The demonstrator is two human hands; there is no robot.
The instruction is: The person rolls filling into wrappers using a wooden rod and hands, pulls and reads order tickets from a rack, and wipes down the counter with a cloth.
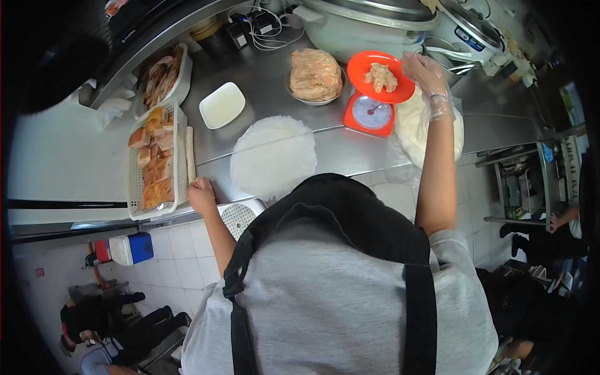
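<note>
My left hand [201, 195], bare, is closed over the near end of a pale rolling pin [190, 156] at the counter's front edge. At the right, my right hand [426, 74] wears a clear plastic glove, its fingers loosely stretched out by the rim of an orange plate [356, 70]. A lump of pale filling [381, 77] lies on that plate, which sits on an orange kitchen scale [370, 114]. Below the gloved hand, white dough [409, 128] rests partly under plastic. A thin round dough sheet [275, 153] lies flat between my hands.
Behind are a heaped bowl of filling [315, 75] and a large lidded pot [369, 31]. A white dish [222, 105] stands left of centre. The left side holds a basket of bread [132, 181] and another food tub [184, 81]. People [94, 319] sit behind me.
</note>
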